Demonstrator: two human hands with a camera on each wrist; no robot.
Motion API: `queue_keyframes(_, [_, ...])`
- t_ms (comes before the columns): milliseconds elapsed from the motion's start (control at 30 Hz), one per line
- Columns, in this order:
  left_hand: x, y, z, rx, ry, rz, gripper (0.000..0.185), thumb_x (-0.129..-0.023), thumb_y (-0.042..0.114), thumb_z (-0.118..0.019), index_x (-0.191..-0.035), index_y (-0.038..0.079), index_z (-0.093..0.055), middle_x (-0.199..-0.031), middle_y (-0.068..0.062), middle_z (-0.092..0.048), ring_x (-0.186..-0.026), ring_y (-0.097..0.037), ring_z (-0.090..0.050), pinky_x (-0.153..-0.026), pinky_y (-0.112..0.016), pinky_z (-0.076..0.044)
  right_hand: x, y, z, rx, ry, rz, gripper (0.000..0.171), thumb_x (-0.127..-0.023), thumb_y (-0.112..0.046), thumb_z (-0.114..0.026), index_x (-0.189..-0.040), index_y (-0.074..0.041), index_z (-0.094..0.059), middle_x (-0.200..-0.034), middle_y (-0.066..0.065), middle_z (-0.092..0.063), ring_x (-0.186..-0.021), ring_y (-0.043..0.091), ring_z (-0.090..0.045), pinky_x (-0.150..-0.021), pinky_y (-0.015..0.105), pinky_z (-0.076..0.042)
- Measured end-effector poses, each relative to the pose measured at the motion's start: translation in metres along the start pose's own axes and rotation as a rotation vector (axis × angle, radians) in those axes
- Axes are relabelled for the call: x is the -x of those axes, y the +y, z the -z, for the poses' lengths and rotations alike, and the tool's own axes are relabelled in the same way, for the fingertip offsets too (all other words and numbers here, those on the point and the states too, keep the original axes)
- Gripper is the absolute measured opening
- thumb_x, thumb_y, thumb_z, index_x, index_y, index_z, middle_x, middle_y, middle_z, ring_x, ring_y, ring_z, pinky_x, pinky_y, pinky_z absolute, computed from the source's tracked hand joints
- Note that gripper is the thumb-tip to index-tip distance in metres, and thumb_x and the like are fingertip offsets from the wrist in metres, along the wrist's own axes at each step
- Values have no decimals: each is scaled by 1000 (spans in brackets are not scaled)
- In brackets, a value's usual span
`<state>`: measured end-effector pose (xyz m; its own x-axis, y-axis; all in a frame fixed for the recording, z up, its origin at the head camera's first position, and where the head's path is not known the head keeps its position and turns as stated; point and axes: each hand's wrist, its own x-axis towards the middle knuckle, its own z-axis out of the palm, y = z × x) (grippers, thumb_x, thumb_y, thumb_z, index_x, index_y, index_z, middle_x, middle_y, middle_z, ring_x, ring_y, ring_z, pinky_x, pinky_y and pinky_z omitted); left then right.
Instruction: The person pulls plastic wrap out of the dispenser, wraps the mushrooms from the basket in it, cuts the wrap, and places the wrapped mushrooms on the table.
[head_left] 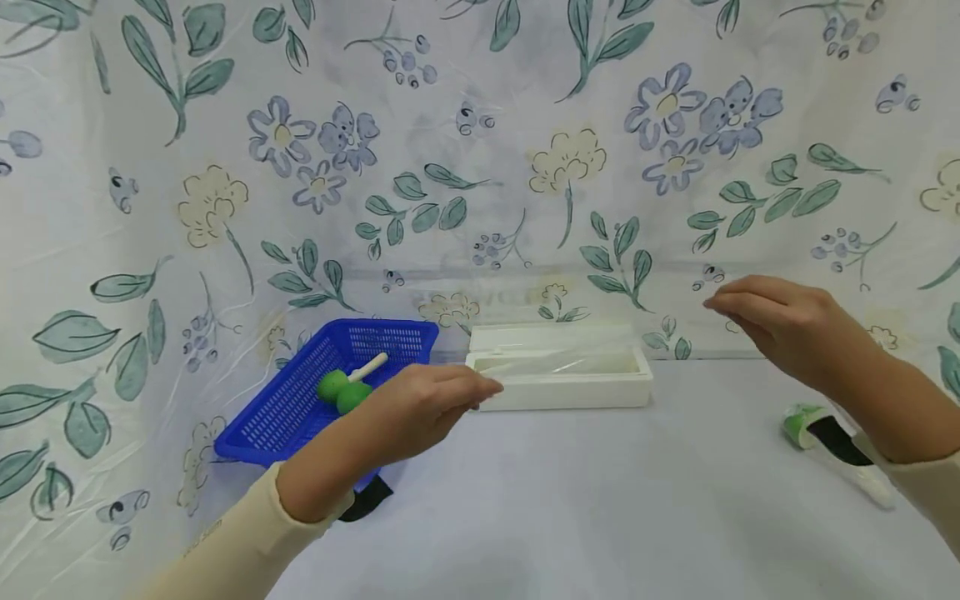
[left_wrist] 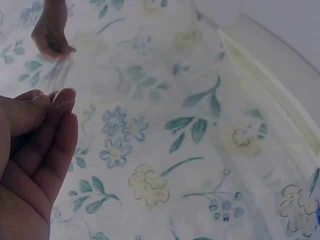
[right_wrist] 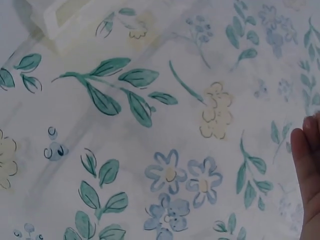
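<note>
My left hand (head_left: 427, 408) pinches the edge of a clear plastic film (left_wrist: 61, 82) between thumb and fingertips. Across from it, my right hand (head_left: 787, 329) is raised higher, fingers together; in the left wrist view that right hand (left_wrist: 50, 32) pinches the film's other end. Only some glints of the film show between the hands. Behind it stands a long white box (head_left: 562, 393) with its lid raised at the back. In the right wrist view just the fingers of my right hand (right_wrist: 307, 175) appear at the edge.
A blue mesh basket (head_left: 262, 429) at left holds round green things (head_left: 352, 397) and a pale stick (head_left: 367, 367). Under my right wrist lies a green-and-white object (head_left: 798, 425), partly hidden. A flower-patterned sheet (head_left: 450, 167) hangs behind the white table (head_left: 600, 500).
</note>
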<state>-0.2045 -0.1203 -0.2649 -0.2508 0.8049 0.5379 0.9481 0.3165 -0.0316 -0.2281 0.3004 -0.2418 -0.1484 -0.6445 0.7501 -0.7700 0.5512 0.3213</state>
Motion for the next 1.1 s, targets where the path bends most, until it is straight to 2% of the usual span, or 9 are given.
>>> queue_keyframes(167, [27,20,-9,-7,-17,-26,37,-79,-13,-71,-111,4,-68,-102,-3,-71,-88,-13,-69,-76,-19,-52,23,-34,5,-165,-100,-42,48,-105,-39,-37,-92,-11,-73,-91,-5,-69,-76,13,-68,-72,10,-48])
queue_keyframes(233, [37,26,-10,-5,-25,-25,38,-78,-13,-71,-110,5,-69,-100,-1,-71,-87,-12,-69,-76,-18,-52,35,-46,3,-308,-169,-72,39,-104,-37,-41,-95,-15,-72,-93,-9,-68,-77,8,-66,-70,10,-48])
queue_keyframes(333, [50,33,-10,0,-48,-15,35,-80,-12,-69,-110,7,-70,-99,2,-70,-86,-11,-68,-76,-17,-52,55,-64,-6,-559,-310,-160,9,-96,-18,-63,-102,-22,-69,-95,-13,-66,-78,4,-64,-67,11,-48])
queue_keyframes(467, [65,38,-20,41,-93,7,34,-82,-10,-68,-110,10,-70,-97,5,-70,-84,-6,-67,-75,-14,-50,83,-87,-28,-832,-486,-286,41,-83,10,-69,-109,-22,-67,-94,-15,-64,-79,2,-62,-63,18,-51])
queue_keyframes(567, [78,42,-38,75,-135,39,34,-80,-8,-70,-107,13,-71,-94,8,-69,-83,-1,-65,-73,-12,-49,101,-99,-47,-957,-593,-342,33,-89,6,-64,-110,-19,-68,-93,-16,-62,-79,1,-61,-64,22,-53])
queue_keyframes(733, [98,47,-80,106,-278,84,26,-81,-1,-73,-101,17,-74,-89,11,-68,-79,6,-60,-71,-8,-46,131,-116,-74,-988,-736,-415,20,-90,-2,-66,-101,-18,-70,-89,-19,-61,-76,-3,-56,-61,22,-51])
queue_keyframes(833, [108,47,-105,136,-365,85,24,-81,1,-74,-101,16,-75,-88,11,-69,-79,9,-58,-70,-6,-44,147,-127,-88,-961,-745,-410,16,-88,-3,-67,-93,-18,-70,-85,-20,-60,-72,-5,-54,-59,20,-49])
queue_keyframes(967, [117,46,-128,113,-386,79,23,-81,5,-75,-100,18,-75,-84,13,-68,-75,11,-56,-67,-5,-43,159,-140,-101,-940,-769,-443,15,-89,-4,-67,-88,-20,-70,-81,-21,-57,-68,-5,-51,-58,19,-48])
queue_keyframes(1100, [124,45,-140,79,-426,106,21,-83,9,-74,-102,18,-72,-81,16,-66,-71,11,-53,-64,-5,-42,165,-149,-108,-903,-817,-489,15,-89,-7,-68,-83,-21,-68,-79,-23,-55,-67,-5,-49,-57,19,-46])
